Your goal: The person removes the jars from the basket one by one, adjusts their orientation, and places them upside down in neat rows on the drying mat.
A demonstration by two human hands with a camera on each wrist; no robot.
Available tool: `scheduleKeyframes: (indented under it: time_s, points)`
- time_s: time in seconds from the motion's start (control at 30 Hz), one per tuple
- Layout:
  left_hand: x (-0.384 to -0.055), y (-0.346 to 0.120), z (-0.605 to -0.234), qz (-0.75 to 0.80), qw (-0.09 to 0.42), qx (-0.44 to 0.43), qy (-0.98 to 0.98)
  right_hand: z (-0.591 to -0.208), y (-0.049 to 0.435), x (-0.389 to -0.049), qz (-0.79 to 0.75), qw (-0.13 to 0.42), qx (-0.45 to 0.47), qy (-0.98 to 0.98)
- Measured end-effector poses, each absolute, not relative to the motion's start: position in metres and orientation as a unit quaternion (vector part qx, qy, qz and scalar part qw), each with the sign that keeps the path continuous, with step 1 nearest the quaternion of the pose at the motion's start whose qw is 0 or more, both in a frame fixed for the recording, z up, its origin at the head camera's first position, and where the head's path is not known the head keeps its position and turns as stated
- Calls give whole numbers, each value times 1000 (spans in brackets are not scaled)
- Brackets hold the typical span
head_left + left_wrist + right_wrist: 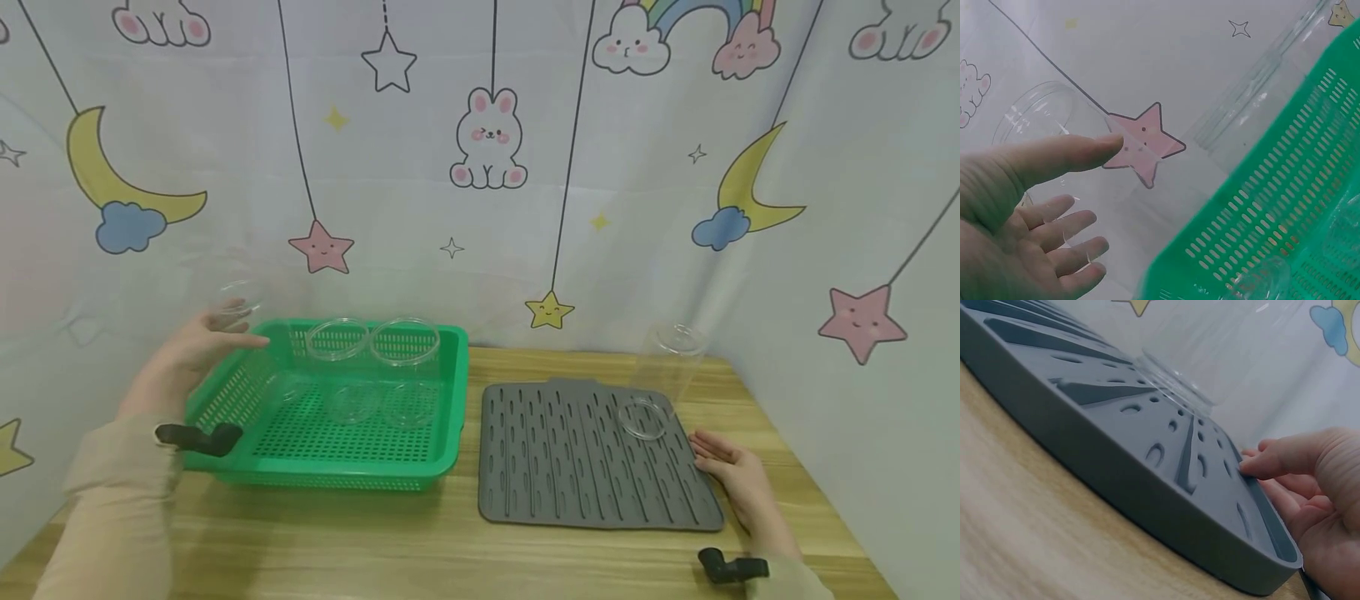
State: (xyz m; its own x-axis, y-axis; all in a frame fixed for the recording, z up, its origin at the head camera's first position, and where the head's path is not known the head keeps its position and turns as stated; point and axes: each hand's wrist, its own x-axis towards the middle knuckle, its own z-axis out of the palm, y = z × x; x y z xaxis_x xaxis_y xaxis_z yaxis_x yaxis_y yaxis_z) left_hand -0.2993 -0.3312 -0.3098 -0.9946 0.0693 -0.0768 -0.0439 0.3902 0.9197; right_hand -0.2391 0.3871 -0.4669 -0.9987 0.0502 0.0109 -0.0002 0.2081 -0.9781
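Fingers of the left hand [187, 358] are spread, in the head view, around a clear cylindrical cup [247, 302] at the left rear of a green perforated basket [450, 417]. In the left wrist view, whether it is gripped cannot be told. In the right wrist view, the relaxed right hand's [1325, 509] thumb is shown more plainly at the edge of a grey ribbed mat [1122, 437], partly cut off.

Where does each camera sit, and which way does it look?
Head: on the person's head, looking forward and down at the basket and mat; left hand, right hand and sleeves show.
Left wrist: on that wrist, facing the basket and cloth; only the left hand shows.
Right wrist: on that wrist, looking low across the mat; only the right hand shows.
Head and right wrist both see the cup on the mat.
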Motion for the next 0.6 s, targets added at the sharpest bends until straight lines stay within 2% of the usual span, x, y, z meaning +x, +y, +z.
scheduleKeyframes:
  time_s: [0.33,0.6]
  points:
    - [-287,-331,-286,493,74,22,866,-463,386,-236,664,18,-12,-747]
    - [-279,-317,-262,491,76,46,867,-439,387,-230,695,48,3,-717]
